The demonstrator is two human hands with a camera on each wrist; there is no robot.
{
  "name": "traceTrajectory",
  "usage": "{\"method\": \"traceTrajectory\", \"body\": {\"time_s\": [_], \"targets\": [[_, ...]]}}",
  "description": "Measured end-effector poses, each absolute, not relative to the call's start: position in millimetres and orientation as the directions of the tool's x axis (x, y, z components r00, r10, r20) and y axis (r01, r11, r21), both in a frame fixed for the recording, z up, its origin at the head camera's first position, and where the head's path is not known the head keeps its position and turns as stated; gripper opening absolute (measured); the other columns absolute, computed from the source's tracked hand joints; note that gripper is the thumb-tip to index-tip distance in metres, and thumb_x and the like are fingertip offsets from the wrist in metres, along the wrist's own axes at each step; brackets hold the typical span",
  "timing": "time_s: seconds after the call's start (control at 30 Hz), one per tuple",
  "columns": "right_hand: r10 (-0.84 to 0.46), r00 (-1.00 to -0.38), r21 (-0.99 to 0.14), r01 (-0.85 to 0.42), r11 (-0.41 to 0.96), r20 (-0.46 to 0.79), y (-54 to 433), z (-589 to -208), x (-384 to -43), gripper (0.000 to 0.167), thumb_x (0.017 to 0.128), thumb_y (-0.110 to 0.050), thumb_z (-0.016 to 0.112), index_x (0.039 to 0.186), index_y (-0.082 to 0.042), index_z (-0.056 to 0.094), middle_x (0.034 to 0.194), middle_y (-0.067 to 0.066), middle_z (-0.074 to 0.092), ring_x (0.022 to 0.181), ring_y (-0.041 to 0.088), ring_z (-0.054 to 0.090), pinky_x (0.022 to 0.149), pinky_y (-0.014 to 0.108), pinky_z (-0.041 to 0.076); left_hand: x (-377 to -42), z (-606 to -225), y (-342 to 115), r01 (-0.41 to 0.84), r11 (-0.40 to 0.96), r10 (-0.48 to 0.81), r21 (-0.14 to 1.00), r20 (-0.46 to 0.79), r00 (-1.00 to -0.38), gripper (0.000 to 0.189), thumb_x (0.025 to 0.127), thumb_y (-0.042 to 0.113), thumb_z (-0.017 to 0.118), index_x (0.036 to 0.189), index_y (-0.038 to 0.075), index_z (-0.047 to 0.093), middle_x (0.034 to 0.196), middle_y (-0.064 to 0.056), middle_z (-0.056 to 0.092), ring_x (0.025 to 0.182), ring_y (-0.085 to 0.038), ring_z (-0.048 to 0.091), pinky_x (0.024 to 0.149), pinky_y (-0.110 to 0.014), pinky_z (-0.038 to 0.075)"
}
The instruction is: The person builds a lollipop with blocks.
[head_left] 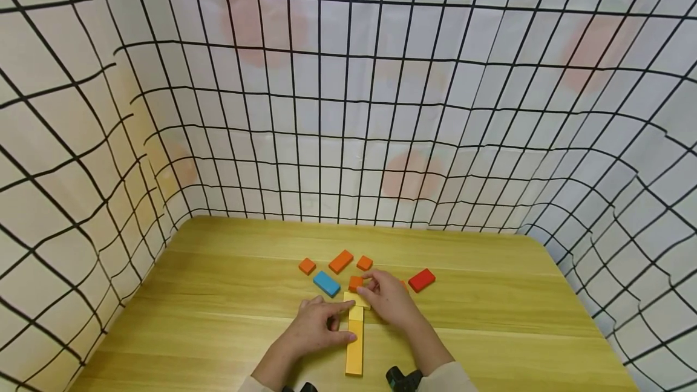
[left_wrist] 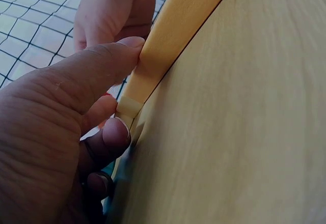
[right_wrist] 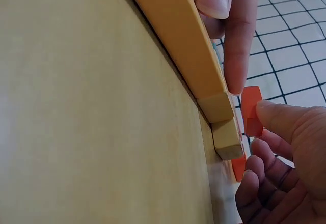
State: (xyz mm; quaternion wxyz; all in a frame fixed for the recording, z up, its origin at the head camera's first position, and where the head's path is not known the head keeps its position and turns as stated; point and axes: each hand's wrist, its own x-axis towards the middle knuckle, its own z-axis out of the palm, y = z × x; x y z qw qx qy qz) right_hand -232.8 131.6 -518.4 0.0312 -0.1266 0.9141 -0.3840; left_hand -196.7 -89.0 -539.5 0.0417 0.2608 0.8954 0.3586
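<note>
A small orange block (head_left: pixel 355 283) is pinched by my right hand (head_left: pixel 389 298) between thumb and fingers, over the far end of a row of yellow blocks. In the right wrist view that orange block (right_wrist: pixel 250 107) is raised beside the row. The row has a long deep-yellow piece (head_left: pixel 354 352), a short lighter yellow block (head_left: pixel 356 313) and a pale yellow block (head_left: pixel 348 296) lying crosswise at the top. My left hand (head_left: pixel 316 325) has its index finger stretched to the pale block, and its thumb touches the long piece's upper edge (left_wrist: pixel 158 56).
Beyond the hands lie a blue block (head_left: pixel 327 284), a longer orange block (head_left: pixel 340 261), two small orange blocks (head_left: pixel 307 266) and a red block (head_left: pixel 422 280) to the right. Another orange piece (head_left: pixel 404 285) is partly hidden by my right hand. Black-gridded white curtains (head_left: pixel 348 107) surround the wooden table (head_left: pixel 229 283).
</note>
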Motion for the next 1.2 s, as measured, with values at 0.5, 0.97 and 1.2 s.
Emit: {"method": "traceTrajectory", "body": {"time_s": [0.5,0.97,1.2], "targets": [[-0.298,-0.954,-0.687,-0.210,0.695,-0.009,126.3,-523.9,-243.0,0.031,0.100,-0.032,0.065,0.123,-0.011,0.065,0.096,-0.001,0.066,0.083,0.013,0.058,0.074,0.034,0.050,-197.2,-541.5,-89.1,0.436,0.610,0.499,0.661,0.106,-0.860,0.065,0.084,0.055,0.078,0.141,0.026,0.064,0.066,0.022,0.050,0.073,-0.001,0.039,0.076,-0.027,0.026],[-0.265,-0.964,-0.677,-0.191,0.710,-0.006,121.0,-528.1,-243.1,0.025,0.102,-0.032,0.062,0.120,-0.014,0.067,0.088,-0.002,0.064,0.073,0.012,0.054,0.067,0.032,0.046,-197.0,-542.0,-89.5,0.454,0.598,0.504,0.661,0.130,-0.854,0.065,0.084,0.055,0.078,0.139,0.024,0.065,0.065,0.022,0.050,0.072,-0.001,0.039,0.074,-0.026,0.025],[-0.262,-0.965,-0.681,-0.184,0.709,-0.013,118.7,-526.5,-242.8,0.026,0.102,-0.032,0.063,0.121,-0.015,0.067,0.087,-0.002,0.063,0.070,0.013,0.053,0.064,0.031,0.044,-197.6,-542.9,-89.3,0.443,0.610,0.500,0.657,0.116,-0.859,0.065,0.084,0.057,0.078,0.140,0.026,0.065,0.065,0.023,0.050,0.072,-0.001,0.039,0.075,-0.026,0.026]]}}
